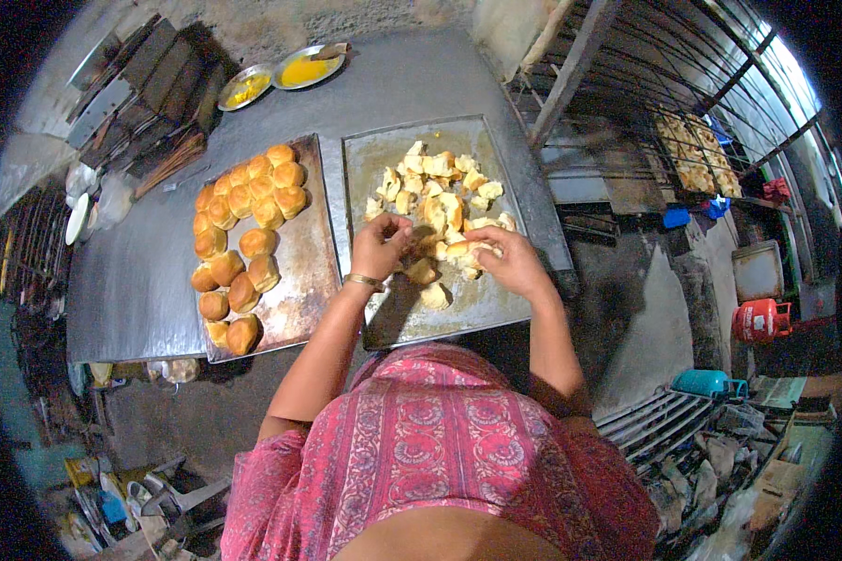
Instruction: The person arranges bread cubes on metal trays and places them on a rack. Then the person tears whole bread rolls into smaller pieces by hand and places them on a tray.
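Observation:
Torn pieces of bread (pixel 431 186) are heaped on a flat metal baking tray (pixel 505 298) right in front of me. My right hand (pixel 516 263) grips a bread piece (pixel 466 250) with a browned crust, at the heap's near right side. Over the heap's left side hovers my left hand (pixel 382 249), a bangle (pixel 363 282) on its wrist. Its fingers are curled toward the thumb; whether a small crumb is between them cannot be made out. Whole golden bread rolls (pixel 242 200) sit in rows on a second baking tray (pixel 298 280) to the left.
Two metal plates (pixel 309 70) with yellow contents stand at the back of the dark worktop (pixel 133 301). A stick whisk broom (pixel 172 165) lies at the left, beside stacked metal tins (pixel 147 77). On the right are a rack with more bread (pixel 698 154) and a red gas cylinder (pixel 758 321).

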Demonstrator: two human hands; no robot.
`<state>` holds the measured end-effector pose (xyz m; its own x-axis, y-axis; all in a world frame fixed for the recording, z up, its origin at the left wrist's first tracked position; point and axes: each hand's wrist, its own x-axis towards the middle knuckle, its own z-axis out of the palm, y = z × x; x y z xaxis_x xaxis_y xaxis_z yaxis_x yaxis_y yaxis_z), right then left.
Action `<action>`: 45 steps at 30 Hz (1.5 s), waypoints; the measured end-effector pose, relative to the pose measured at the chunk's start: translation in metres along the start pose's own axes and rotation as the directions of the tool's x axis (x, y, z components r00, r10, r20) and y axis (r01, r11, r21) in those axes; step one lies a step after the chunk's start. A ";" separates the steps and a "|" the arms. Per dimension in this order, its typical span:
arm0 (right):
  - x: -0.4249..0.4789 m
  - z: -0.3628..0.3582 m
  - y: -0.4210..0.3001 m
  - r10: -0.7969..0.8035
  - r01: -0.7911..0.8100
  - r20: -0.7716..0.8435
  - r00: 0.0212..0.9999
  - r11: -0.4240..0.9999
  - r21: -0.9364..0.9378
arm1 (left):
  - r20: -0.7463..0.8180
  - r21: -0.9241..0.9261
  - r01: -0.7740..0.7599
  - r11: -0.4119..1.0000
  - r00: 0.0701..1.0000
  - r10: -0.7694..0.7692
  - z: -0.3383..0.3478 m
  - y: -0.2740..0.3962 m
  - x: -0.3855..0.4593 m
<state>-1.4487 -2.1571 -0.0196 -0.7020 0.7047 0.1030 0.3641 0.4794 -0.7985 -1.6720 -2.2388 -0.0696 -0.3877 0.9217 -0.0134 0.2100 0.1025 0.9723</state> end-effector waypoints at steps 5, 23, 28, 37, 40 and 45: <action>0.001 0.015 -0.004 0.096 -0.099 0.032 0.995 0.989 0.110 | 0.145 -0.005 -0.114 0.993 0.983 0.114 0.015 0.042 -0.016; -0.005 0.039 -0.069 -0.162 0.168 -0.313 0.936 0.986 -0.008 | -0.210 -0.156 -0.020 0.988 0.978 -0.014 0.008 -0.003 0.014; 0.002 0.036 -0.038 -0.016 0.015 -0.040 0.999 1.000 -0.019 | -0.103 -0.290 -0.006 0.957 0.994 -0.024 -0.015 -0.014 0.021; 0.018 0.048 -0.034 0.056 -0.042 -0.205 0.977 0.997 0.069 | 0.027 0.268 -0.379 0.885 0.922 0.387 0.017 0.046 -0.013; 0.020 0.052 -0.024 0.152 -0.091 -0.209 0.966 0.957 0.276 | 0.061 0.099 -0.326 0.940 0.945 0.321 0.017 0.045 -0.012; 0.021 0.060 -0.038 -0.111 0.198 -0.441 0.891 0.968 0.157 | -0.045 -0.359 -0.049 0.932 0.998 0.035 0.023 0.011 0.010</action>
<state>-1.5137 -2.1921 -0.0229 -0.3958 0.8052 0.4415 0.1174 0.5212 -0.8453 -1.6527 -2.2193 -0.0643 -0.4203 0.9069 0.0310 -0.1075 -0.0836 0.9907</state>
